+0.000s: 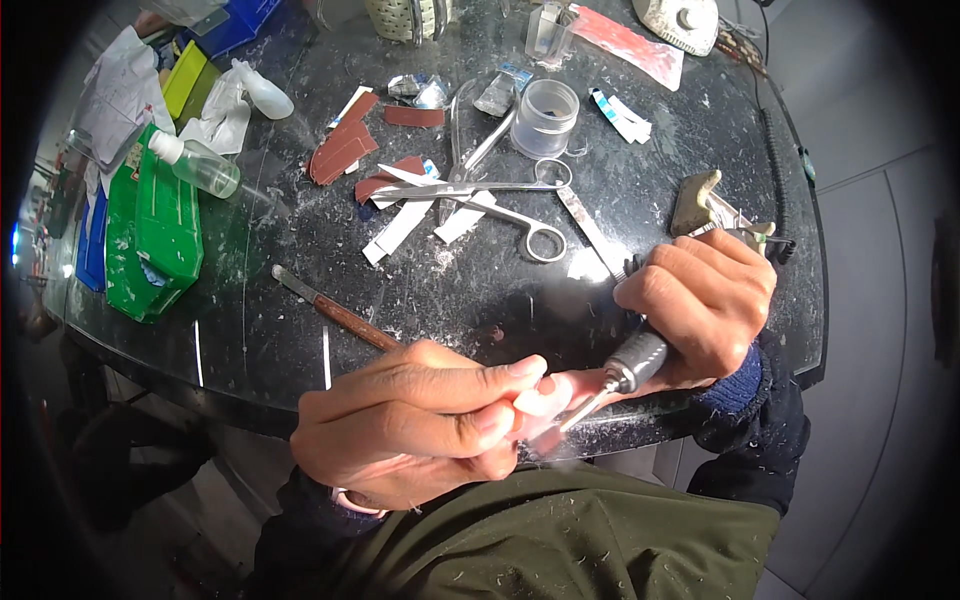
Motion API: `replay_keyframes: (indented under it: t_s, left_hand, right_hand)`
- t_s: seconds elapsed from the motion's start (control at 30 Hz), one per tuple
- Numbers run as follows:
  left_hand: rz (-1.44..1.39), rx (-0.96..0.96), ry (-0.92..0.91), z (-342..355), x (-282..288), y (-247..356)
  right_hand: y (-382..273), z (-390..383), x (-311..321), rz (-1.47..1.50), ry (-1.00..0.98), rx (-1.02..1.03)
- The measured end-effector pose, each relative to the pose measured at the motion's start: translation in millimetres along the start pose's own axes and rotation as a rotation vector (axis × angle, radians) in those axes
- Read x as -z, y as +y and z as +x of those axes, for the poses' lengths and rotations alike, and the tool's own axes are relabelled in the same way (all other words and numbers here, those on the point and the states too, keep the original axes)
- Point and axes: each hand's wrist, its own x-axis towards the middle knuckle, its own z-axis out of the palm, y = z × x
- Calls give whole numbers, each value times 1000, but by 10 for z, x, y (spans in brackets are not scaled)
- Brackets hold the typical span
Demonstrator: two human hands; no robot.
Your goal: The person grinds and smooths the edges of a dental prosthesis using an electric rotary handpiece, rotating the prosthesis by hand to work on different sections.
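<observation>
My left hand (410,425) pinches a small, glossy, pale pink and white piece (545,397) between thumb and fingers, near the table's front edge. What lies behind those fingertips is hidden. My right hand (705,300) is wrapped round a black rotary handpiece (638,360), which slants down to the left. Its metal shank (590,405) ends in a blurred reddish tip (552,437) just below the pale piece. Whether tip and piece touch I cannot tell. Beyond my left hand lies a wooden-handled knife (345,320).
Metal scissors (470,188) lie mid-table among white strips (405,230) and brown sandpaper (343,152). A clear round jar (545,118) stands behind them. At left are a green bin (155,235) and a clear bottle (205,168). White dust covers the black tabletop (450,290).
</observation>
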Motion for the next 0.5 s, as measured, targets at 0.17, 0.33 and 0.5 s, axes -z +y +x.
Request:
replay_keyframes:
  t_s: [0.17,0.33,0.5]
  left_hand:
    - [24,-16,16,36,-6,35]
    - [-4,-57,112,74,-94,15]
    - [-16,-64,129,63,-96,2]
  right_hand:
    - [-13,-1,131,49,-173,-48]
    - [48,15,41,30,-8,-19]
    - [37,32,22,47,-12,6]
